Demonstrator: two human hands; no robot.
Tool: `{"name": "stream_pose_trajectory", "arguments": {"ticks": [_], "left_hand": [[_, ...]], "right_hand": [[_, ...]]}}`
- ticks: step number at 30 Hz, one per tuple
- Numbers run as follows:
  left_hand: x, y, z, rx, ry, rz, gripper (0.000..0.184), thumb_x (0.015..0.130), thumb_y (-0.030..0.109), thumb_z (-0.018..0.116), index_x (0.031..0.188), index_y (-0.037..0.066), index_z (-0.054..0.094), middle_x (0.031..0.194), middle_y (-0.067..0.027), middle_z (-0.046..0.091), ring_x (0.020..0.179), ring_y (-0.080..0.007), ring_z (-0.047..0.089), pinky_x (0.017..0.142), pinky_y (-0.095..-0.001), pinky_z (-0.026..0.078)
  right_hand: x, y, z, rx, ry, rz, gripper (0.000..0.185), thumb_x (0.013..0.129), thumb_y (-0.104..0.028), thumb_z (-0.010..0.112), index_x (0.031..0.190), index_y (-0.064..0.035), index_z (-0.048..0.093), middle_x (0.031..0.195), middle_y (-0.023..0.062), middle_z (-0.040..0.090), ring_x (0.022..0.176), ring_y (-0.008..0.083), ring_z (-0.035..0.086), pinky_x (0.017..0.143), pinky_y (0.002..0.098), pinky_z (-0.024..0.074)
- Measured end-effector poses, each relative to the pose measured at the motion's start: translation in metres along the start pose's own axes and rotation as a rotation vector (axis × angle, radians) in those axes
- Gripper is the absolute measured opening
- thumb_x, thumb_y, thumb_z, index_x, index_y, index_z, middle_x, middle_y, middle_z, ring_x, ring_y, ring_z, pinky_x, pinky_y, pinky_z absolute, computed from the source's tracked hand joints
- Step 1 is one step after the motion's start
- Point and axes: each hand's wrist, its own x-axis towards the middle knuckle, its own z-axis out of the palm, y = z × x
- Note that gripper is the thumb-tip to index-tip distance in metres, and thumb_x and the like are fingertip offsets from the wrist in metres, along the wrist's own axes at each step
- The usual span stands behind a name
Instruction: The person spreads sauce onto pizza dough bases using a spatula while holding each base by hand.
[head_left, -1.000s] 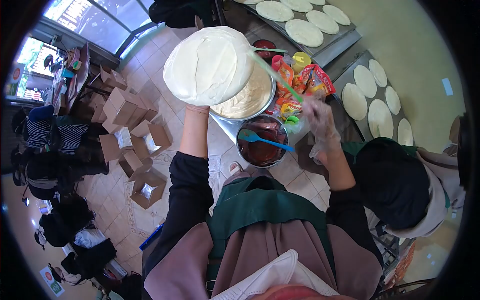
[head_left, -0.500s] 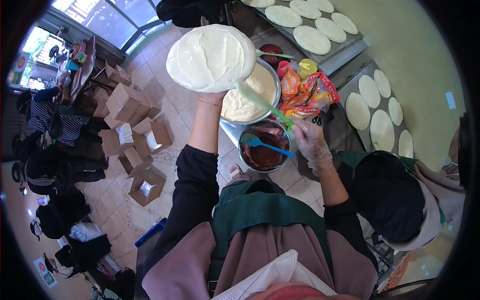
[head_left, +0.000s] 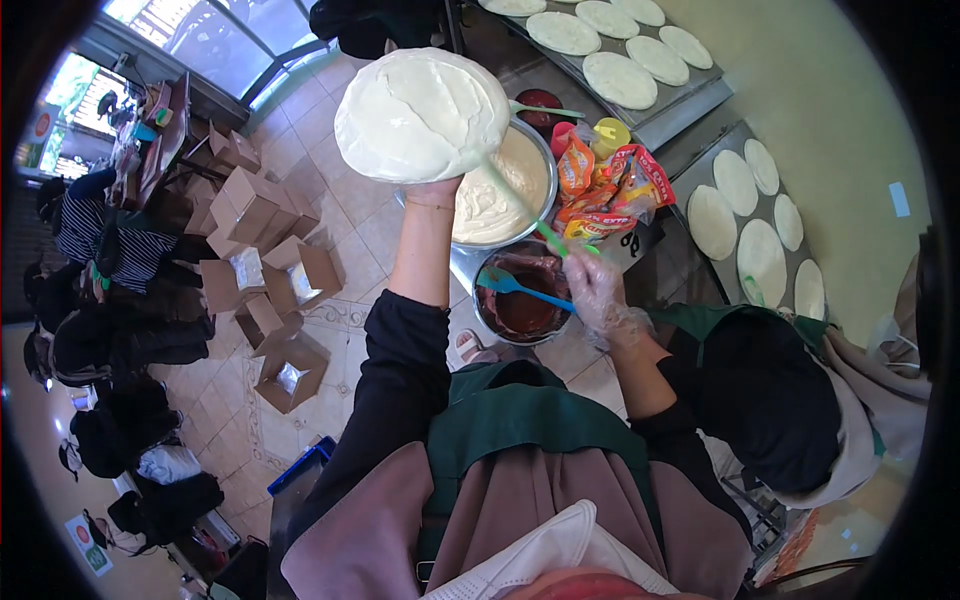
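Right hand (head_left: 595,292) shifted toward 9 o'clock, closed round green spatula (head_left: 519,203); blade at 4 o'clock on cream-covered disc (head_left: 420,115); keep angle shallow. Left hand (head_left: 438,188) supports beneath; finger spread unclear.

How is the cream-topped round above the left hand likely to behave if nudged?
The cream-topped round would probably smear when pushed, as its ridged coating looks soft. It may also tip, since it is wide and the left hand props it from below.
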Motion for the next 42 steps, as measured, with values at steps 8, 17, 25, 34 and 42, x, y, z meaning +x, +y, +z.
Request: {"name": "stream_pose_trajectory", "arguments": {"ticks": [8, 17, 25, 34, 42], "left_hand": [[-0.004, -0.022, 0.002, 0.189, 0.153, 0.115, 0.061, 0.09, 0.052, 0.041, 0.136, 0.012, 0.043, 0.141, -0.0085, 0.043, 0.13, -0.0321, 0.04, 0.11, -0.0493, 0.029], [-0.018, -0.007, 0.0, 0.119, 0.07, 0.008, 0.062, 0.091, 0.054, 0.038, 0.138, 0.014, 0.041, 0.142, -0.0092, 0.042, 0.131, -0.0328, 0.038, 0.11, -0.0507, 0.028], [-0.022, -0.011, -0.02, 0.401, 0.227, 0.157, 0.061, 0.09, 0.051, 0.043, 0.137, 0.012, 0.042, 0.14, -0.0109, 0.045, 0.128, -0.0343, 0.042, 0.107, -0.0522, 0.033], [-0.032, -0.014, -0.029, 0.465, 0.256, 0.134, 0.058, 0.091, 0.047, 0.046, 0.137, 0.013, 0.041, 0.139, -0.0104, 0.045, 0.126, -0.0307, 0.045, 0.104, -0.0509, 0.037], [-0.038, -0.014, -0.039, 0.42, 0.135, 0.052, 0.057, 0.091, 0.044, 0.048, 0.138, 0.011, 0.04, 0.136, -0.0101, 0.048, 0.12, -0.0308, 0.051, 0.102, -0.0476, 0.041]], "right_hand": [[0.001, -0.008, 0.005, -0.057, 0.025, -0.025, 0.021, 0.091, -0.011, 0.055, 0.106, 0.0017, 0.063, 0.076, 0.0166, 0.064, 0.068, 0.0275, 0.065, 0.064, 0.0327, 0.0496], [0.032, -0.002, -0.026, -0.048, 0.015, 0.179, 0.023, 0.091, -0.014, 0.056, 0.108, 0.0003, 0.063, 0.075, 0.0168, 0.064, 0.065, 0.0267, 0.064, 0.062, 0.0319, 0.0501], [0.004, -0.028, -0.016, -0.036, -0.212, 0.073, 0.018, 0.089, -0.012, 0.059, 0.103, -0.0021, 0.065, 0.076, 0.0185, 0.064, 0.065, 0.0294, 0.064, 0.06, 0.0343, 0.0491], [0.03, -0.013, -0.011, -0.142, 0.012, 0.133, 0.023, 0.093, -0.019, 0.052, 0.101, -0.0002, 0.063, 0.075, 0.0221, 0.062, 0.07, 0.0356, 0.063, 0.064, 0.04, 0.0491], [0.009, -0.044, -0.005, -0.035, -0.204, 0.008, 0.02, 0.092, -0.016, 0.054, 0.102, -0.0011, 0.062, 0.08, 0.0223, 0.063, 0.074, 0.0392, 0.062, 0.064, 0.042, 0.0492]]}}
